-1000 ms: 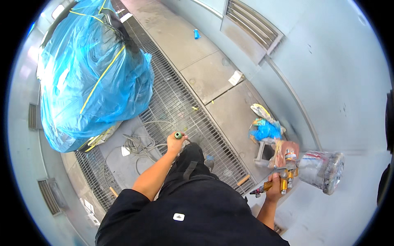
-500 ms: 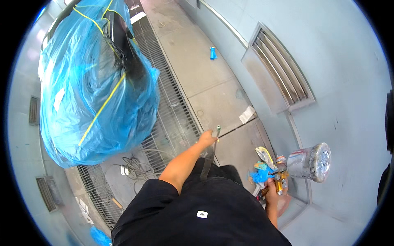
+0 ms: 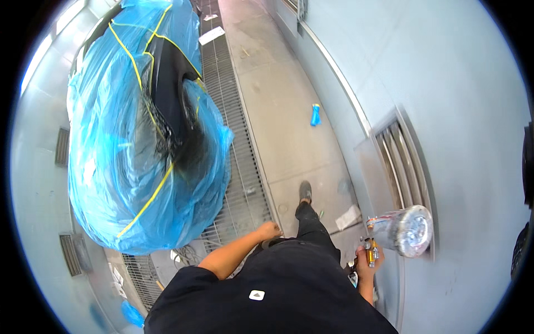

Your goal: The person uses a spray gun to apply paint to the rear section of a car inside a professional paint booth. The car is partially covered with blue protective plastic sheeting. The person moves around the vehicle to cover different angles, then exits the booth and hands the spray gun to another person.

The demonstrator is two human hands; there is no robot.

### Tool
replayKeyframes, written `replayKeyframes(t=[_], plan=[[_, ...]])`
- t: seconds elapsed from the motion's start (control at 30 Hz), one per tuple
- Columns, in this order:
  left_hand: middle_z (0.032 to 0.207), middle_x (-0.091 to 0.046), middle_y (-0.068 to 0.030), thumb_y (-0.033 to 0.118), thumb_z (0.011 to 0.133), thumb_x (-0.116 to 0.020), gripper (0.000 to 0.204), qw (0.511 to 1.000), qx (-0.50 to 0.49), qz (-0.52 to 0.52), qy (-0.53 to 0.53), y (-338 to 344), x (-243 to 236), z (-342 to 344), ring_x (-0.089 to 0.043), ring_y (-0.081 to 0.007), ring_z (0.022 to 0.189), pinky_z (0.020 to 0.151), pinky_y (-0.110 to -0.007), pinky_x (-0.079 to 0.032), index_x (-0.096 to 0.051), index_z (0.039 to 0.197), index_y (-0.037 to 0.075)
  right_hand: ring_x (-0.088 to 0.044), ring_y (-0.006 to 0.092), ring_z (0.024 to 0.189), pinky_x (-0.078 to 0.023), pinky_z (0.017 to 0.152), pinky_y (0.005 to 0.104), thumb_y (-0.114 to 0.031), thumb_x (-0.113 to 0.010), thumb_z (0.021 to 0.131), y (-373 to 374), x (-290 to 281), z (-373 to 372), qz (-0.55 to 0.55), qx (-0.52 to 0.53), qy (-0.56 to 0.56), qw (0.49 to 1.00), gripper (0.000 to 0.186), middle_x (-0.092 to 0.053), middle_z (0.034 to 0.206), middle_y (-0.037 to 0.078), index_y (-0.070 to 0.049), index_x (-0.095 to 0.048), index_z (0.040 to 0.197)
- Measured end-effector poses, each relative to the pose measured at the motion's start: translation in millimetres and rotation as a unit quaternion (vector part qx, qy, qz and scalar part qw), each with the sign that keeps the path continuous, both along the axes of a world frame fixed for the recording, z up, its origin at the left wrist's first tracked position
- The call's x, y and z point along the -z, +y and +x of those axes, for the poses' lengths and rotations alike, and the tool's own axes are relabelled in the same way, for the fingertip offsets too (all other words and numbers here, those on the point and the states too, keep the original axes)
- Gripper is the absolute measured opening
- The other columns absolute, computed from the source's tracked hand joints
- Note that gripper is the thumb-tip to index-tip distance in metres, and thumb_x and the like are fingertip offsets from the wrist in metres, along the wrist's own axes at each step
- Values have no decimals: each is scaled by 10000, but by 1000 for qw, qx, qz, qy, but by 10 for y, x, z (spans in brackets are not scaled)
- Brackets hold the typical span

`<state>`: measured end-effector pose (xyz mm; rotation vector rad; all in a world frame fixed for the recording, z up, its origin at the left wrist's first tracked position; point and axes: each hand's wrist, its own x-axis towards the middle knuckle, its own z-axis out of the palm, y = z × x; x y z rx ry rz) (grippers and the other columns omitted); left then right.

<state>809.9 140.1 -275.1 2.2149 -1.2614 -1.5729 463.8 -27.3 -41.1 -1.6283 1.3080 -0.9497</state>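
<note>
My right hand is wrapped round the handle of a spray gun with a gold-coloured body. A paint-smeared cup is attached to the gun and points out to the right, close to the wall. In front of my waist, my left hand has its fingers curled closed; whatever may be inside them is hidden. Ahead on the left stands a large object wrapped in blue plastic film with yellow tape lines. A black panel shows through a gap in the film.
A floor grating runs beside the wrapped object. On the concrete lie a blue crumpled piece and a white paper. The pale wall with a louvred vent stands close on my right. A coiled hose lies at lower left.
I have stepped forward, with one foot now in view. My left hand has drawn back toward my body, and the hose end beside it no longer shows there. The spray gun stays in my right hand.
</note>
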Motion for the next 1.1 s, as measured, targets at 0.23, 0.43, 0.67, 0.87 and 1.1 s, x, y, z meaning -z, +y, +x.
replayKeyframes(t=[0.23,0.43,0.67,0.87,1.1], plan=[[1064,-716,-192,313,911,-705,390,962,-180,-167,121,-2009,-1761,1331,-700,-333,1007,862,-409,-547,-674,1120,-15,-489,202,501,-387,514,369,-122,-774,770,-2513,26,1583,-38,-130,98,986,256,-507,572,49,-45,-548,677],[1215,-681,-185,83,889,-722,361,890,-230,-393,1,-3581,-2872,2825,-692,-296,1078,916,-369,-560,-648,1234,5,-544,171,534,-449,541,332,-118,-746,801,-4123,-324,3508,-31,-311,60,948,190,-573,600,9,-32,-578,780],[1449,-509,-243,302,787,-837,764,788,-119,-599,-76,-5275,-3707,5012,-523,-417,1312,1067,-461,-445,-508,1398,-19,-684,279,690,-523,690,386,-82,-751,789,-5327,-276,5934,-67,-417,73,904,145,-705,781,115,-53,-723,929],[1483,-468,-250,470,733,-841,872,792,43,-604,-83,-6678,-4361,6690,-485,-455,1337,1054,-552,-415,-511,1390,0,-687,312,683,-515,653,393,-148,-783,803,-6513,-372,7467,-5,-507,51,860,185,-705,787,130,-73,-712,957],[1487,-473,-202,462,717,-847,830,813,194,-545,-61,-8596,-4342,8557,-465,-423,1357,1000,-529,-451,-543,1383,69,-684,390,770,-526,668,427,-111,-754,807,-8351,-317,9376,32,-584,19,811,384,-711,917,167,-92,-667,1180]])
